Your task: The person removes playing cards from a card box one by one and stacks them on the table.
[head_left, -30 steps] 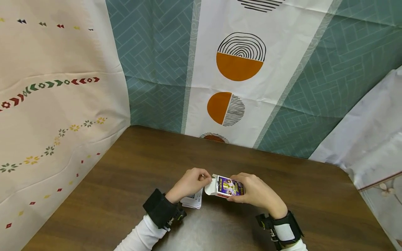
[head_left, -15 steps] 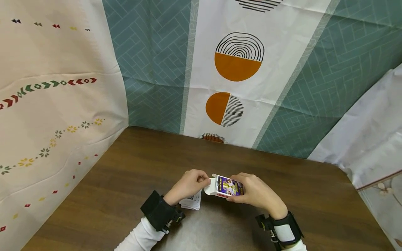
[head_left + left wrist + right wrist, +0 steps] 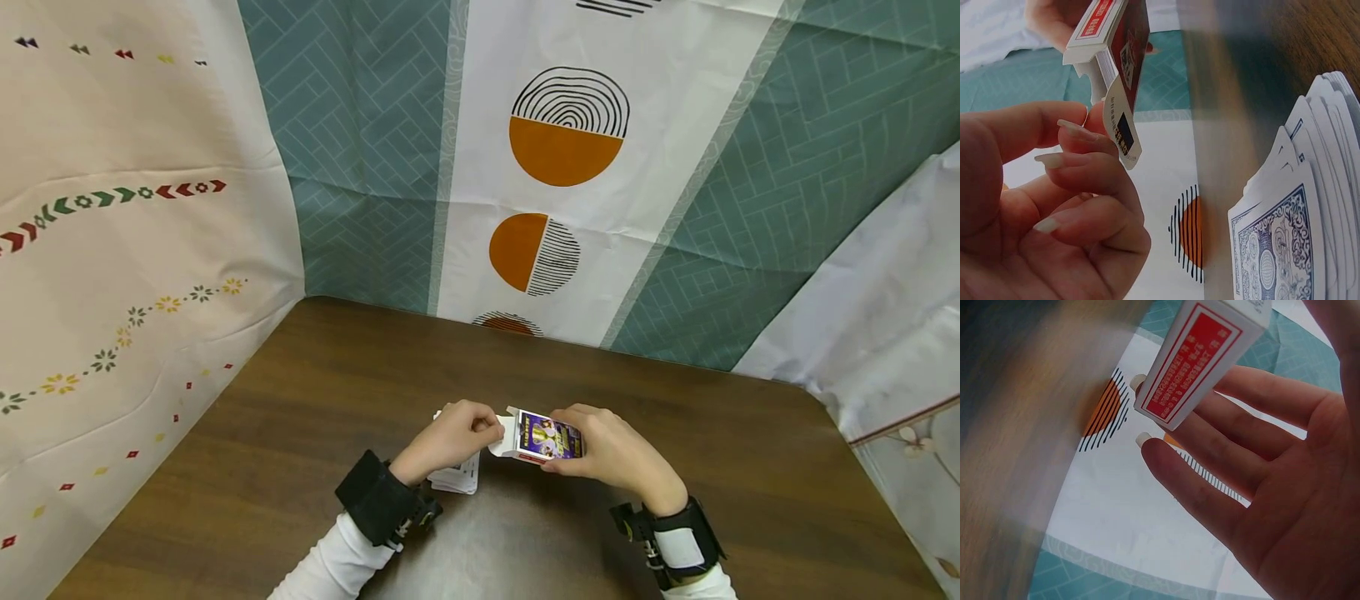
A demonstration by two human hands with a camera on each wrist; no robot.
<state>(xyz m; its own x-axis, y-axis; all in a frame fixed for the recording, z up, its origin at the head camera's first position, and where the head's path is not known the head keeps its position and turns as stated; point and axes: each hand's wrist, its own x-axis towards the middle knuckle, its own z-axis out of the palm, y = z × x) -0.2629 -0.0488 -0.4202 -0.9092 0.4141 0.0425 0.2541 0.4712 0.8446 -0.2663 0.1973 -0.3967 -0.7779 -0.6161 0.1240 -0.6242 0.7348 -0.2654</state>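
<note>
My right hand (image 3: 618,454) grips a small playing card box (image 3: 551,437) between thumb and fingers, its purple and yellow face up. In the right wrist view a red label panel (image 3: 1191,369) shows on its side. The open end points left, and its white flap (image 3: 1122,131) sticks out there. My left hand (image 3: 453,437) has thumb and index fingertips together at this flap, pinching its edge; the other fingers are curled. White card edges show inside the opening in the left wrist view. Below the left hand lies a loose, uneven stack of playing cards (image 3: 1279,244), blue patterned back up.
The brown wooden table (image 3: 360,358) carries the cards. Patterned cloth (image 3: 375,167) hangs behind its far edge, and a cream cloth (image 3: 135,250) runs along the left side. White cloth (image 3: 885,308) hangs at the right.
The head view has shifted slightly. Both hands keep nearly the same pose at the box and its flap, and the card stack stays where it was.
</note>
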